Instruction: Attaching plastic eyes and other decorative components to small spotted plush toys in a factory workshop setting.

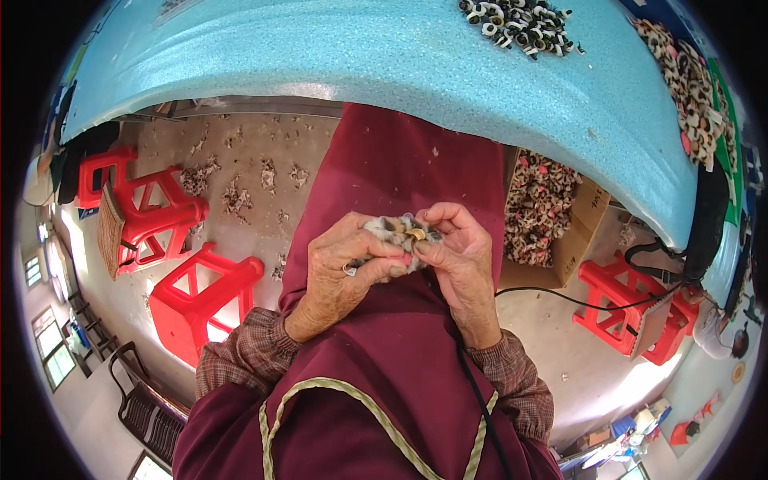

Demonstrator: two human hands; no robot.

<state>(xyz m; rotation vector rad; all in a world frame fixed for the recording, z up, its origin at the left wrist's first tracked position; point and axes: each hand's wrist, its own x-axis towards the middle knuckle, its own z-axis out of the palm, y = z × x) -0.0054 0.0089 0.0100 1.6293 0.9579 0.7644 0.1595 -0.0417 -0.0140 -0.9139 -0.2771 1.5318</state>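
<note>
Above my lap, both hands grip one small furry plush piece (389,230) in mottled grey, white and black. My left hand (330,268) is closed around its left side, thumb pressed against it near a bit of pink. With thumb and fingers pinched, my right hand (462,268) holds the other edge, beside a small yellow part (416,234) that sticks out of the fur. A ring shows on a left finger. The fingers cover much of the piece, so its full shape is hidden.
A blue speckled table (320,60) curves across ahead, bearing a pile of black-and-white plastic pieces (524,28). More plush pieces (688,96) lie at its right end. A cardboard box (590,216) of plush pieces stands right of my lap. Red stools (200,296) flank me; scraps litter the floor.
</note>
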